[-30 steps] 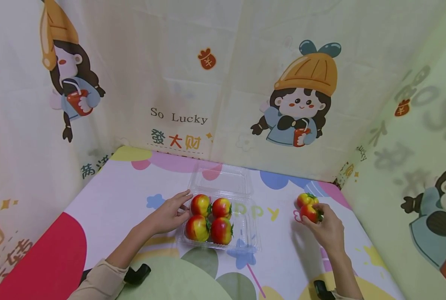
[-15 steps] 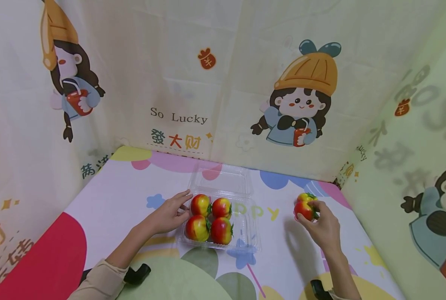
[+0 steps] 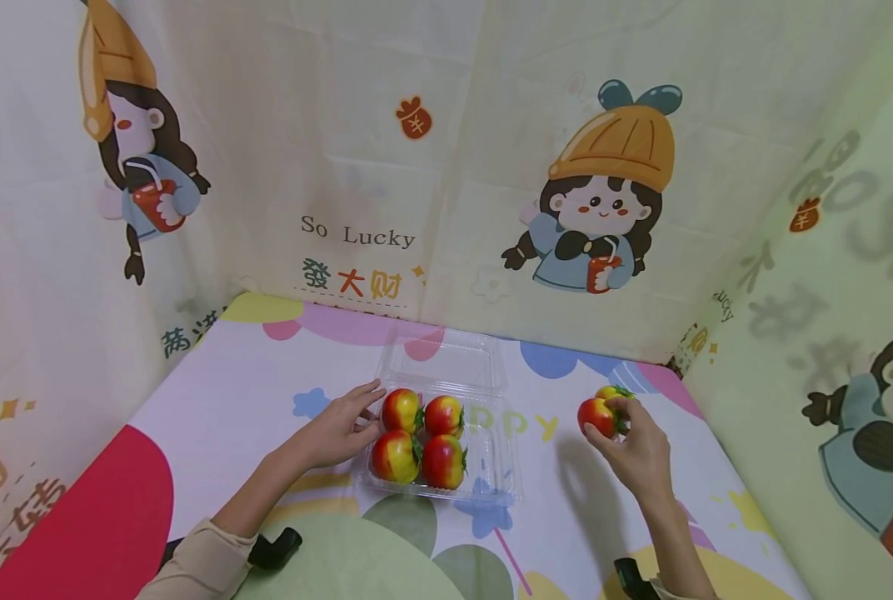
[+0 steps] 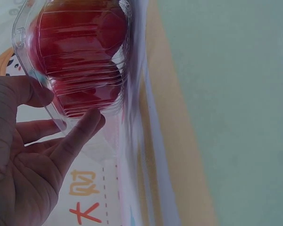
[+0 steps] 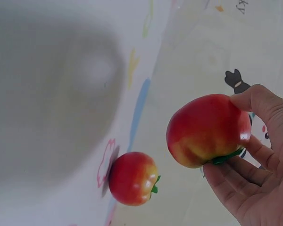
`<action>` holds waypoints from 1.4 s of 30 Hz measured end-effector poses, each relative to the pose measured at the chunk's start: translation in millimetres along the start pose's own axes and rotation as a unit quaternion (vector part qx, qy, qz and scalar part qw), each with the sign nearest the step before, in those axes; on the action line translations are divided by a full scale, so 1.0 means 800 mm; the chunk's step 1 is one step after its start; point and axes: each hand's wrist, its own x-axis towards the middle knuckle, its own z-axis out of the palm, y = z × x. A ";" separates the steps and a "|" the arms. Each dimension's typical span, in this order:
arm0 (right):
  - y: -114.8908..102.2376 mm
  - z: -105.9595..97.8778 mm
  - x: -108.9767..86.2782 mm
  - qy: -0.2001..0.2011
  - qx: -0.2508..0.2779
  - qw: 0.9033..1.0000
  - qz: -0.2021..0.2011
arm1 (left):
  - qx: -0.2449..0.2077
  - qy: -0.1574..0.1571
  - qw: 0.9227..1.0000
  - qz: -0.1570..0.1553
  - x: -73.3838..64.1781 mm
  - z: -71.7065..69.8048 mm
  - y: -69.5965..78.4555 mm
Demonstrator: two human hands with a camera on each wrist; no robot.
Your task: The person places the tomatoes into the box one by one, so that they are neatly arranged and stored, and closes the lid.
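Observation:
Thumb and fingers of my right hand (image 3: 639, 446) pinch a round, glossy red-yellow fruit (image 5: 205, 129) with a green leafy cap, raised above the table. A second such fruit (image 5: 133, 178) lies on the table beyond it, mostly covered by the held one in the head view. In the middle, an open clear plastic box (image 3: 491, 471) contains several similar fruits (image 3: 444, 462) at its left side. Beside the box's left edge rests my left hand (image 3: 344, 429), its fingers relaxed. The left wrist view has its fingertips (image 4: 92, 120) at the rim and ribbed wall.
The box's clear lid (image 3: 446, 362) lies folded back toward the rear wall. A colourful printed cloth (image 3: 266, 375) covers the table. Printed curtains (image 3: 461, 167) enclose the back and both sides. Black straps (image 3: 276, 548) sit at both wrists.
My right hand has moved left with the held fruit, which now covers most of the one behind it. The left hand, the box and its contents stay as they were.

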 end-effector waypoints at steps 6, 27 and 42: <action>-0.006 0.002 0.001 0.004 0.009 1.000 -0.007 | 0.003 -0.002 1.000 -0.003 0.001 0.000 0.000; -0.038 0.010 0.002 -0.001 0.046 0.999 -0.024 | 0.005 -0.003 1.000 -0.006 0.000 0.001 -0.001; -0.062 0.022 0.004 -0.002 0.060 0.997 -0.038 | 0.001 -0.004 1.000 -0.004 0.000 0.000 0.001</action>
